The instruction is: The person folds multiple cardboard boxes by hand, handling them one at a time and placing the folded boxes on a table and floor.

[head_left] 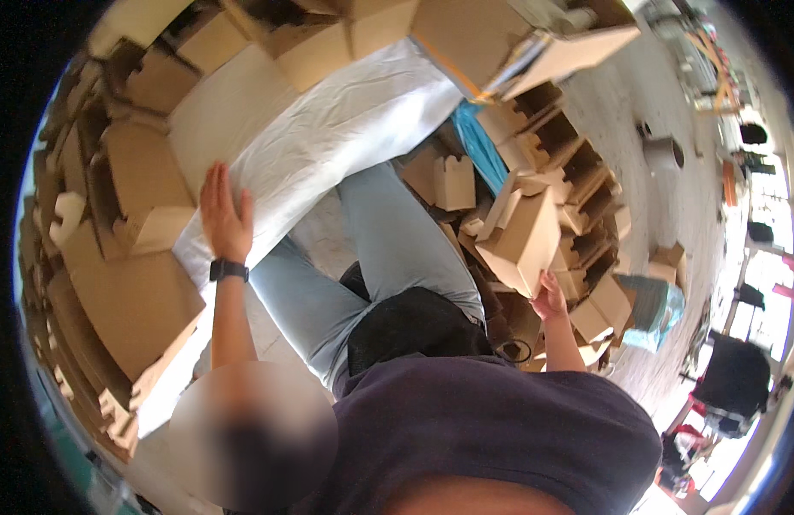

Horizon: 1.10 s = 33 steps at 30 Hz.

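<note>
A folded brown corrugated-cardboard box (524, 240), plain and matte, is held at its near lower corner by the right hand (550, 300), whose fingers are closed on the edge. It is seen right of centre, above a heap of many similar brown folded boxes (577, 184), too many to be counted. Its long axis runs from near-right to far-left, with its open flaps pointed to the far side. The left hand (223, 216) is laid flat, fingers spread wide, on a creased white sheet (345, 120). One black wristband (228, 269) is worn. Flat brown cardboard blanks (130, 300) are stacked at the left. Light-blue trouser legs (388, 240) are seen between.
</note>
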Each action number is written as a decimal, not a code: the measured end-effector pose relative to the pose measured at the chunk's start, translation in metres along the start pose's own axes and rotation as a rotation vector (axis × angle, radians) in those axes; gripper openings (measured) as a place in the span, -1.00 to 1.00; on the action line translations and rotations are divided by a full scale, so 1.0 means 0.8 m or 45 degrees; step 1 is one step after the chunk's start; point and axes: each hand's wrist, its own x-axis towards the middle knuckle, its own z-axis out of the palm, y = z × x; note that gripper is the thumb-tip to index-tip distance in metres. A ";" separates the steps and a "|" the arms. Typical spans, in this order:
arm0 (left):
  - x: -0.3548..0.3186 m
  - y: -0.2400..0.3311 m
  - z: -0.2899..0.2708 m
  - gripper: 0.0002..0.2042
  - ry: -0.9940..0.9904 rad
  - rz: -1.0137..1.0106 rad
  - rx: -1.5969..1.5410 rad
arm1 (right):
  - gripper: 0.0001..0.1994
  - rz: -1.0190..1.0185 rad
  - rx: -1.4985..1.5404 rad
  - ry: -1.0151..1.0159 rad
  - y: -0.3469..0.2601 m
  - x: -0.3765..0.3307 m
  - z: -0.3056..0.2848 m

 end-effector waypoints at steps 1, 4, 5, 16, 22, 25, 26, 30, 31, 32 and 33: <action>0.001 -0.001 -0.001 -0.49 -0.035 -0.031 -0.005 | -0.47 0.041 0.024 -0.228 -0.023 0.005 0.030; 0.001 0.002 -0.003 -0.50 0.028 -0.031 -0.090 | -0.36 0.004 0.044 -0.801 -0.050 0.050 0.106; -0.010 0.008 -0.002 -0.51 0.057 -0.135 -0.228 | -0.35 0.078 -0.004 -0.926 -0.057 0.058 0.149; -0.071 0.131 -0.124 -0.38 0.486 -0.949 -2.182 | -0.49 0.335 -0.228 -1.470 0.096 0.125 0.497; -0.074 0.130 -0.139 -0.22 0.452 -0.913 -1.646 | -0.55 -0.451 -0.956 -1.173 0.152 0.115 0.508; -0.068 0.137 -0.126 -0.21 0.348 -0.800 -1.511 | -0.58 -0.545 -1.020 -1.237 0.157 0.127 0.490; -0.070 0.137 -0.118 -0.20 0.341 -0.809 -1.465 | -0.57 -0.529 -0.955 -1.210 0.147 0.108 0.496; -0.061 0.149 -0.131 -0.20 0.494 -0.794 -1.459 | -0.49 -0.722 -0.909 -1.240 0.091 0.033 0.520; -0.060 0.154 -0.133 -0.20 0.509 -0.791 -1.401 | -0.46 -0.824 -0.947 -1.288 0.084 0.023 0.523; -0.060 0.156 -0.135 -0.20 0.520 -0.782 -1.343 | -0.40 -0.994 -1.097 -1.365 0.077 0.011 0.527; -0.062 0.156 -0.136 -0.19 0.473 -0.718 -1.104 | -0.34 -1.165 -1.251 -1.433 0.069 0.000 0.531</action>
